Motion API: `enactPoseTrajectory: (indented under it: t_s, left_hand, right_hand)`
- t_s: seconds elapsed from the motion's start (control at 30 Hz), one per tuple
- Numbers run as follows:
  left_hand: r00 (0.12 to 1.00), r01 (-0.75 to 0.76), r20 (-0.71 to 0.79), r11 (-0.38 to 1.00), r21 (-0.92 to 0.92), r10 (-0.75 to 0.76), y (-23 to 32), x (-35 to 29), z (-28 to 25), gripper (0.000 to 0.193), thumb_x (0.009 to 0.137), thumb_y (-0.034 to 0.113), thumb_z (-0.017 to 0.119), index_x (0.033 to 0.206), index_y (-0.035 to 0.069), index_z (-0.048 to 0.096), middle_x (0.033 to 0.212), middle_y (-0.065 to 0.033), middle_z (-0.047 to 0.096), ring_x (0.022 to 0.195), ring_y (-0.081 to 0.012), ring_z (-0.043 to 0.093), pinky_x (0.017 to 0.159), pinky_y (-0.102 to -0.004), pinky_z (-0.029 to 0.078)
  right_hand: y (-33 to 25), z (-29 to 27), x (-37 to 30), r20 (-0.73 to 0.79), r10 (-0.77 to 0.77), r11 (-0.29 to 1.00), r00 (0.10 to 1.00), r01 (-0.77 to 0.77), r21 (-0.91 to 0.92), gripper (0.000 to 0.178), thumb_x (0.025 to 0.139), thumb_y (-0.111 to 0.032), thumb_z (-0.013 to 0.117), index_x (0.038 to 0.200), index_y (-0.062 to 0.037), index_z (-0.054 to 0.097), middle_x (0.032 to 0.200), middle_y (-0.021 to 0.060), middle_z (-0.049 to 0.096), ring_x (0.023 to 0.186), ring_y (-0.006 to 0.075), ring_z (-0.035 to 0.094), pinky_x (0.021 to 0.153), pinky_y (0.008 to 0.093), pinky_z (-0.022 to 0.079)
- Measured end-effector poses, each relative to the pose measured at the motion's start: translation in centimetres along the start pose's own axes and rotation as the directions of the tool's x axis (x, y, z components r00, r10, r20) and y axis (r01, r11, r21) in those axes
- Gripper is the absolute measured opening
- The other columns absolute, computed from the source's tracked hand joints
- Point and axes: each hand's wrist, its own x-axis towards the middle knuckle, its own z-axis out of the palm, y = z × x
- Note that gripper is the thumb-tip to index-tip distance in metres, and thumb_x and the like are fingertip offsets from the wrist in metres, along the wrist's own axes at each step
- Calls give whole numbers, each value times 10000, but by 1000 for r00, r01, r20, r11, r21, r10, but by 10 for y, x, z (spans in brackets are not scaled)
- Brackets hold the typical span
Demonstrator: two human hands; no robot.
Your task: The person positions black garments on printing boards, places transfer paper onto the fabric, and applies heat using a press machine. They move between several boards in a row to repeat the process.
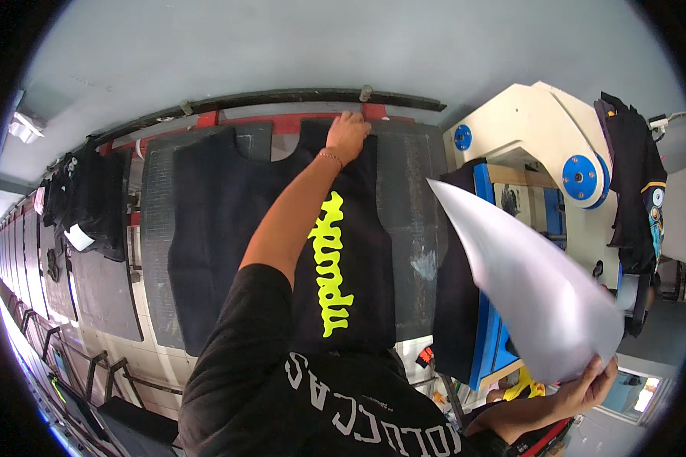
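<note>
A black fabric panel (213,228), cut like the body of a shirt, lies on a dark grey board (413,190). Bright yellow-green lettering (332,266) runs down its right half. Reaching across the panel, my left hand (348,137) is at its far right shoulder, its fingers curled at the edge; their tips are partly hidden. My right hand (591,381), low on the right, grips the near end of a large, glossy white sheet (533,282). The sheet is raised and curved, with its pointed corner toward the board.
A cream machine arm (522,129) with blue discs stands at right, over a blue frame (482,335). Dark fabric (451,320) hangs beside the frame. Black garments (634,183) hang farther right. At left, more boards (103,293) form a row, with dark cloth (91,198) on some. A dark rail (282,96) runs behind.
</note>
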Motion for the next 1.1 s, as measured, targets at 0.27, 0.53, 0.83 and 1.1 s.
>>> enactPoseTrajectory:
  t_s: [0.27,0.53,0.83,1.1]
  left_hand:
    - [985,125,-116,991,-43,-129,17,-22,24,223,871,192,607,1072,96,614,892,-124,660,847,-329,647,736,-445,542]
    - [960,-118,241,987,-113,142,189,-260,-25,844,882,505,573,1453,-51,296,1516,-249,303,1423,-405,253,1163,-505,211]
    - [715,-499,320,774,-390,622,248,-380,-13,644,1000,489,367,1474,54,342,1556,-101,308,1475,-242,199,1207,-432,116]
    - [944,279,281,-41,-960,-174,282,-423,-25,1202,781,569,735,1540,48,-37,1564,-215,206,1440,-359,240,1152,-494,227]
  right_hand:
    - [-3,-21,-13,112,72,997,991,-75,21,268,951,-196,630,1059,50,633,1065,104,636,969,183,569,892,314,429]
    - [4,-37,-22,111,-45,986,993,27,165,272,943,-197,629,1010,67,624,1035,134,628,931,202,560,866,326,423]
    - [10,-58,-30,199,-160,941,967,89,326,285,900,-229,650,870,47,587,910,134,602,854,189,523,805,311,395]
    - [49,-74,-41,243,-488,728,839,237,644,327,871,-305,676,739,-18,592,625,132,605,488,207,583,473,296,433]
